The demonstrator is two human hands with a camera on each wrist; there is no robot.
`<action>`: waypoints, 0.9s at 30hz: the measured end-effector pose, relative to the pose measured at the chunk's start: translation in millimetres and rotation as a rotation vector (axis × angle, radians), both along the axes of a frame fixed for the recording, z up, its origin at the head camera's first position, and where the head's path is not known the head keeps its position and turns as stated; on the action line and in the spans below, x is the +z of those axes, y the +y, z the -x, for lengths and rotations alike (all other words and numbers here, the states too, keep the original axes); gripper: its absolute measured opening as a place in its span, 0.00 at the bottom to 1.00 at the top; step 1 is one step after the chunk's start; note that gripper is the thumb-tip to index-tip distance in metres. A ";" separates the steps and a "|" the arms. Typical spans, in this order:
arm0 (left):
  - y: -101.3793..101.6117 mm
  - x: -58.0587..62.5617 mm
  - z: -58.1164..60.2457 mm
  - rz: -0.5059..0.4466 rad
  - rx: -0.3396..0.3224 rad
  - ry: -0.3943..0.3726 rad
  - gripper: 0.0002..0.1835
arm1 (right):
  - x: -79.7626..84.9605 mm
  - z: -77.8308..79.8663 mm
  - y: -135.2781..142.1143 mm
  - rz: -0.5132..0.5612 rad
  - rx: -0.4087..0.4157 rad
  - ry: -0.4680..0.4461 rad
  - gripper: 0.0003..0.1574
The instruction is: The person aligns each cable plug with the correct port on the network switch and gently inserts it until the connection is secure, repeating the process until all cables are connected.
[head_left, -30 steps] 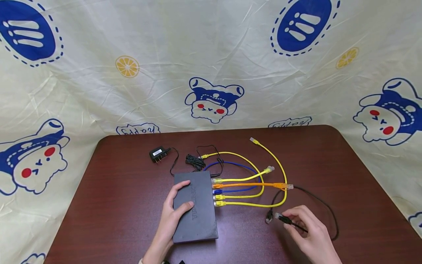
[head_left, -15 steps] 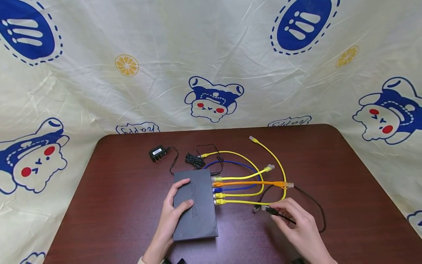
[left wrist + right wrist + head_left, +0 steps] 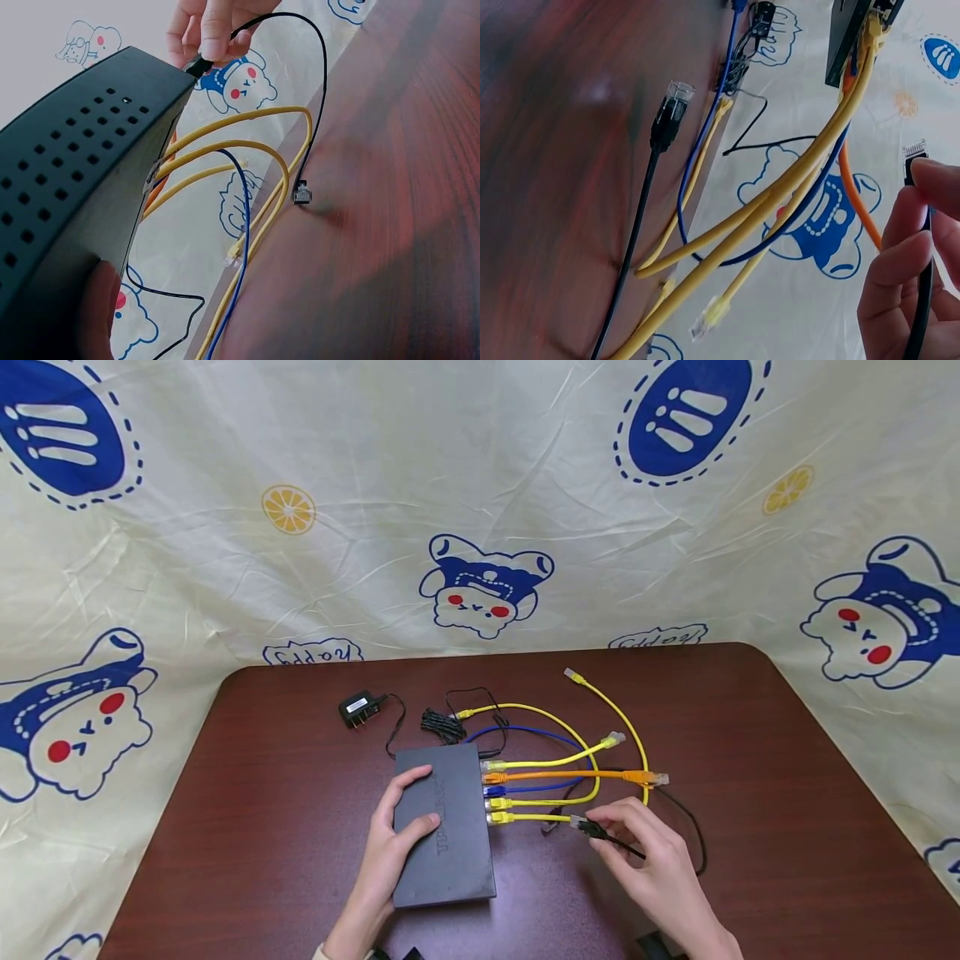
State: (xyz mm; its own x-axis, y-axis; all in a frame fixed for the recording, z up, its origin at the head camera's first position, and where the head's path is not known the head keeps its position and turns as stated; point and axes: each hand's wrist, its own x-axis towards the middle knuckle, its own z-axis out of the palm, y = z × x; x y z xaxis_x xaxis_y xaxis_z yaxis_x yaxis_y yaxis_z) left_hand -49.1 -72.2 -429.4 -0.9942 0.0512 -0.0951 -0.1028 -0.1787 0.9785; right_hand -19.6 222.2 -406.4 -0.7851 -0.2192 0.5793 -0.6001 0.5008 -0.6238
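My left hand [image 3: 386, 847] grips a dark grey network switch [image 3: 461, 877] by its left side, thumb and a finger on the top face. Yellow, orange and blue Ethernet cables sit in the ports along its right edge; the orange cable [image 3: 562, 775] runs straight out. Thumb and fingers of my right hand [image 3: 648, 864] pinch the plug [image 3: 592, 829] of a black Ethernet cable. Its clear tip points toward the switch, overlapping the lowest yellow cable in the head view. The black cable's other plug [image 3: 667, 124] hangs loose in the right wrist view.
A black power adapter [image 3: 360, 708] lies at the back left, its cord bundled [image 3: 444, 727] behind the switch. Loose yellow plugs [image 3: 576, 677] point to the back and right. The brown table [image 3: 262, 827] ends at a patterned cloth backdrop [image 3: 360, 568].
My right hand has moved left and slightly away from me, bringing the black cable's plug nearer to the switch. The loose plug has shifted left too. My left hand has stayed in place.
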 end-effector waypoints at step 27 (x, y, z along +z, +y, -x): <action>-1.0 2.4 -0.1 0.001 -0.009 0.002 0.29 | 0.1 2.8 -39.7 -0.003 0.121 -0.062 0.23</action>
State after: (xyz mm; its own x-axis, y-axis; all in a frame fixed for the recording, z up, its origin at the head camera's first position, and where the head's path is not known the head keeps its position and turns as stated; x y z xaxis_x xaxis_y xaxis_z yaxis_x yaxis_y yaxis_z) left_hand -48.9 -73.2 -427.0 -0.9938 0.0597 -0.0936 -0.1028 -0.1769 0.9788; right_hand -22.3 182.4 -406.3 -0.7869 -0.3160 0.5299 -0.6167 0.4293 -0.6598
